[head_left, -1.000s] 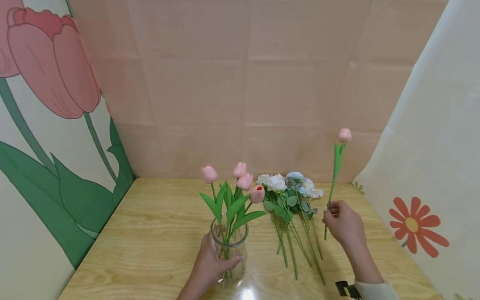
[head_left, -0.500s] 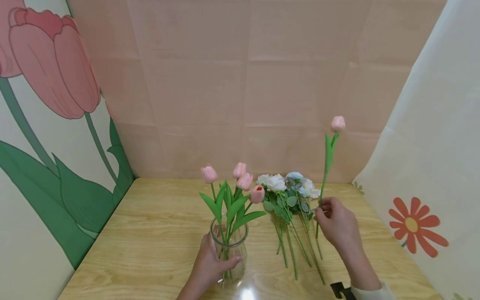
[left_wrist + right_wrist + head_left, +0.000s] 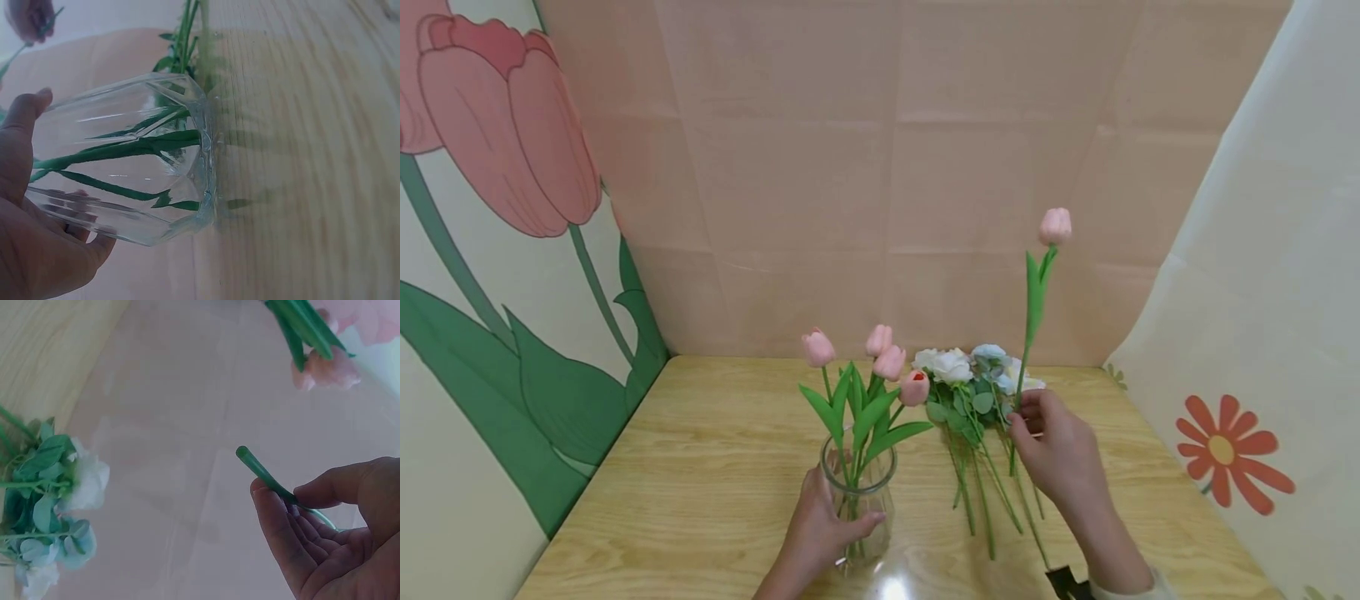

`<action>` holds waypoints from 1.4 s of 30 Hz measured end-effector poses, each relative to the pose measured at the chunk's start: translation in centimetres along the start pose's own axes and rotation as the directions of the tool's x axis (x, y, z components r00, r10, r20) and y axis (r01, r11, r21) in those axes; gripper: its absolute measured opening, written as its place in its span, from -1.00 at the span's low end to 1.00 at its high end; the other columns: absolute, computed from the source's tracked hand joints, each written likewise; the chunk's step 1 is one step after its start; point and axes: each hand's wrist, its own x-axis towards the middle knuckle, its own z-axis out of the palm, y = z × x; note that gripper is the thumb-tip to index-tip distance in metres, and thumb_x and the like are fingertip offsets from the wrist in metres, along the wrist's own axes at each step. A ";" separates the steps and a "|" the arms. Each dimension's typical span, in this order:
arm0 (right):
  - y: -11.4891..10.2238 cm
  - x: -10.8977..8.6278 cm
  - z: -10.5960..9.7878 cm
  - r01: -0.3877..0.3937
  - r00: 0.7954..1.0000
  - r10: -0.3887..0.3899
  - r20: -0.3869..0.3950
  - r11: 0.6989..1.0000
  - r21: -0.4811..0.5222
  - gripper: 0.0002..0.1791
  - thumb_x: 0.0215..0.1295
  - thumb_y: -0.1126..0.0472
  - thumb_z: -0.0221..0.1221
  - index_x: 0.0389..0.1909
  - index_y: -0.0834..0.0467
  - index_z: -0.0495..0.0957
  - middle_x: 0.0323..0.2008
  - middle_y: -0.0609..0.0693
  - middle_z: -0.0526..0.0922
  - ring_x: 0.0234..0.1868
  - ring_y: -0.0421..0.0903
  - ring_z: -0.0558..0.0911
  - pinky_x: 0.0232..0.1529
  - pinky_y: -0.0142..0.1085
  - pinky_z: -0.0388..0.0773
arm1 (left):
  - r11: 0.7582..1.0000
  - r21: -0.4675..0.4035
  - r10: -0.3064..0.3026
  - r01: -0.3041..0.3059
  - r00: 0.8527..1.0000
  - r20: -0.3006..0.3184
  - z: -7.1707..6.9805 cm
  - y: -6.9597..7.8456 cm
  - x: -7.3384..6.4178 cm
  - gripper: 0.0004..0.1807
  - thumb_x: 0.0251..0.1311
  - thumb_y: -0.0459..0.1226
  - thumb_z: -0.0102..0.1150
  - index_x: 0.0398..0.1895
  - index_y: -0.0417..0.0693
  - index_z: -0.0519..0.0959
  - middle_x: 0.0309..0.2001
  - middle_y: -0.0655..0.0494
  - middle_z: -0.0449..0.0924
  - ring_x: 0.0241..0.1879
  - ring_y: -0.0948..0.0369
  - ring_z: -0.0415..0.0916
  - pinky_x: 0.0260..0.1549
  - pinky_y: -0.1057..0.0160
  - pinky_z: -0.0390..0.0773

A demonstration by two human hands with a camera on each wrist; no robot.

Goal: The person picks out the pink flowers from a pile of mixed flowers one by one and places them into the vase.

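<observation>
A clear glass vase (image 3: 874, 525) stands on the table, several pink tulips (image 3: 889, 363) leaning out of its mouth. My left hand (image 3: 826, 525) grips the vase around its side, thumb across the front. In the left wrist view the green stems (image 3: 125, 150) show through the glass and reach its base. My right hand (image 3: 1063, 446) pinches one more pink tulip (image 3: 1056, 227) low on its stem, bloom up. The right wrist view shows the cut end of that stem (image 3: 250, 464) sticking out past thumb and fingertips. This tulip is raised above the table, right of the vase.
White and pale blue flowers (image 3: 951, 367) with long green stems lie on the wooden table (image 3: 715, 467) between the vase and my right hand. A pinkish backdrop (image 3: 790, 183) rises behind the table. Printed floral sheets flank it, with a big tulip (image 3: 505, 125) at left.
My right hand has moved left with the tulip, whose bloom has also risen, and now overlaps the lying flowers in the head view. The left hand and vase have stayed put.
</observation>
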 end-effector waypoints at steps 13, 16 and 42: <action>-4.7 -1.2 0.6 0.054 0.998 -0.055 0.001 0.988 0.145 -0.82 0.32 0.38 0.26 -0.09 0.25 0.54 -0.33 0.05 0.71 -0.33 -0.14 0.70 -0.35 -0.45 0.65 | 0.999 -0.017 -0.032 0.032 0.999 0.012 -0.2 0.4 -0.1 0.13 -0.17 0.10 0.61 0.50 0.07 0.22 0.28 -0.25 0.35 0.24 -0.22 0.40 0.16 -0.36 0.46; -5.5 -1.3 0.8 0.045 0.999 -0.047 0.010 0.985 0.167 -0.80 0.33 0.38 0.26 -0.07 0.25 0.54 -0.32 0.05 0.70 -0.32 -0.14 0.69 -0.35 -0.44 0.65 | 0.999 -0.030 -0.029 0.030 0.999 0.021 -0.2 0.4 0.0 0.14 -0.18 0.11 0.62 0.49 0.05 0.22 0.27 -0.25 0.35 0.23 -0.19 0.41 0.16 -0.34 0.47; -9.4 -2.1 3.7 0.150 0.988 -0.152 -0.022 0.922 0.356 -0.77 0.30 0.40 0.29 -0.08 0.19 0.53 -0.38 -0.07 0.70 -0.36 -0.25 0.71 -0.35 -0.40 0.69 | 0.999 -0.007 0.040 -0.040 0.999 0.000 -0.1 0.2 -0.1 0.08 -0.15 0.10 0.61 0.45 0.00 0.27 0.20 -0.21 0.40 0.18 -0.13 0.45 0.15 -0.26 0.50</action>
